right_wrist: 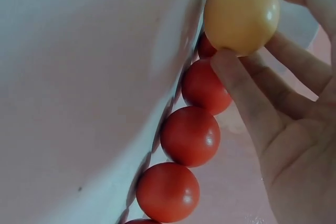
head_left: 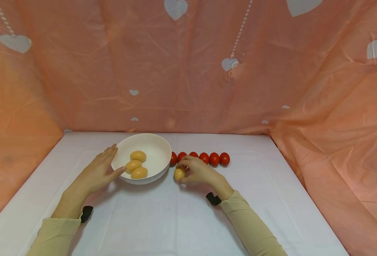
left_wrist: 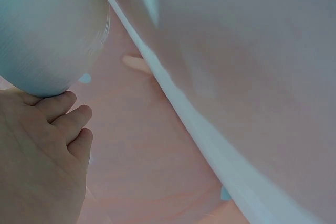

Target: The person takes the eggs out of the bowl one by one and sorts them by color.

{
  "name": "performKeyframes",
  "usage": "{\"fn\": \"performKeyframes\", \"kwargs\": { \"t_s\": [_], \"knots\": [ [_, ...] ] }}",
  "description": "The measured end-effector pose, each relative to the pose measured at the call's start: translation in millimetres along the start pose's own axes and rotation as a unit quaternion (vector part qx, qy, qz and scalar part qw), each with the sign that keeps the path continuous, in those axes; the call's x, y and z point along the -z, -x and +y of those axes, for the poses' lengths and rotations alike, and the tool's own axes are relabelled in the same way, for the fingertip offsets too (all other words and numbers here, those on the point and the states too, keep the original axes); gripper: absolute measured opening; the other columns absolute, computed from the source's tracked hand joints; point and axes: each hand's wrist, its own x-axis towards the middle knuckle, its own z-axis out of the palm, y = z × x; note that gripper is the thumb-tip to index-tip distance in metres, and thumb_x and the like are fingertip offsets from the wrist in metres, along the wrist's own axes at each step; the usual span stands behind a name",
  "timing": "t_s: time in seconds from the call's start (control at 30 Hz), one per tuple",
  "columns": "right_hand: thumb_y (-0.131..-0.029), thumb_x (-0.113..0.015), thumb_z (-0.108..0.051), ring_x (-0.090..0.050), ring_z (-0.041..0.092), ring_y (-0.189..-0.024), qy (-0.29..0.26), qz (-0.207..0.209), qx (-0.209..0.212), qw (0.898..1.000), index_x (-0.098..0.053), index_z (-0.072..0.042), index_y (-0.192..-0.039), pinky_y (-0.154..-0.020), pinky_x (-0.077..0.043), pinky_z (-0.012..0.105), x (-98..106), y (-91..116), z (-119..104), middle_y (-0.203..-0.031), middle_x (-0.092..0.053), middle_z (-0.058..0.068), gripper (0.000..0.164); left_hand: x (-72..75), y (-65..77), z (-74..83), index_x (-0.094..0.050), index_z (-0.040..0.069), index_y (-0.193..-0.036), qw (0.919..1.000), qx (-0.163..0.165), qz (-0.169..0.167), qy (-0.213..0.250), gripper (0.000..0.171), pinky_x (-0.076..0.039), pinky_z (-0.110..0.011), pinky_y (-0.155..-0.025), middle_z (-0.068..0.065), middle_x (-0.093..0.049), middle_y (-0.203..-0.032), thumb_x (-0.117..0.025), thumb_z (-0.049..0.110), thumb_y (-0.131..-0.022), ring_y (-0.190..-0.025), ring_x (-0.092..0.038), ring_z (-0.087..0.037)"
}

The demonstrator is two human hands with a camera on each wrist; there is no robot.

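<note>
A white bowl (head_left: 158,156) stands on the white-covered table with three smooth yellow eggs (head_left: 139,173) inside. My left hand (head_left: 94,174) rests against the bowl's left side, its fingers stretched along the outside and its thumb at the near rim. In the left wrist view, fingertips touch the bowl's outer wall (left_wrist: 52,35). Right of the bowl, my right hand (head_left: 199,172) pinches another yellow egg (right_wrist: 241,14) between thumb and fingers, close over the table. Just behind that hand runs a row of several glossy red eggs (head_left: 214,159), partly hidden by the fingers.
The row's left end meets the bowl's right side, and its right end is a red egg (head_left: 225,159). An orange curtain (head_left: 188,89) with pale hearts hangs behind the table (head_left: 150,220) and along both sides.
</note>
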Motion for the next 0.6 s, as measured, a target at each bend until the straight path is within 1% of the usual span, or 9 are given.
{"fn": "performKeyframes", "kwargs": {
  "t_s": [0.37,0.6],
  "knots": [
    [-0.082,-0.084,-0.014,-0.064,0.016,-0.098,0.003,-0.010,-0.005,1.000,-0.074,-0.010,-0.115,-0.086,-0.057,0.024,-1.0,0.0,1.7,-0.110,-0.064,0.000,0.034,0.3,-0.6,1.2,-0.019,-0.008,-0.162,1.0000,0.006,-0.005,-0.004,0.095,-0.018,-0.065,-0.124,-0.026,-0.015,-0.171,-0.058,0.055,-0.103,-0.155,-0.017,-0.049],
    [-0.083,-0.085,-0.015,-0.063,0.014,-0.097,0.006,-0.011,-0.010,1.000,-0.073,-0.012,-0.116,-0.086,-0.057,0.024,-1.8,0.4,4.3,-0.111,-0.064,-0.001,0.035,0.2,-1.6,1.3,-0.018,-0.008,-0.162,0.9999,0.007,-0.009,-0.004,0.095,-0.017,-0.064,-0.125,-0.026,-0.014,-0.171,-0.058,0.055,-0.103,-0.155,-0.017,-0.050]
  ]
}}
